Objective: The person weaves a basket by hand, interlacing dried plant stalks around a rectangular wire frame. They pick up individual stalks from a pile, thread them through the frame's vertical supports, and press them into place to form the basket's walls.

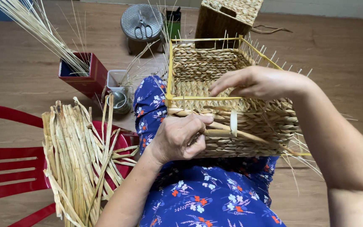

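A half-woven square basket (pixel 232 105) with a yellow frame was held on the lap, over a blue floral dress (pixel 206 193). A flat straw strand (pixel 227 128) was pinched by the curled left hand (pixel 181 136) against the basket's near wall. The right hand (pixel 259 82) was laid on the near rim, fingers pressed together. A bundle of dried straw (pixel 80 164) was noted on a red chair (pixel 9 168) at left; a red box (pixel 85 77) of thin stalks was seen on the floor beyond.

garment: blue dress (pixel 206 193) | print: white, orange flowers | arms: bare, no sleeves | hands: no gloves
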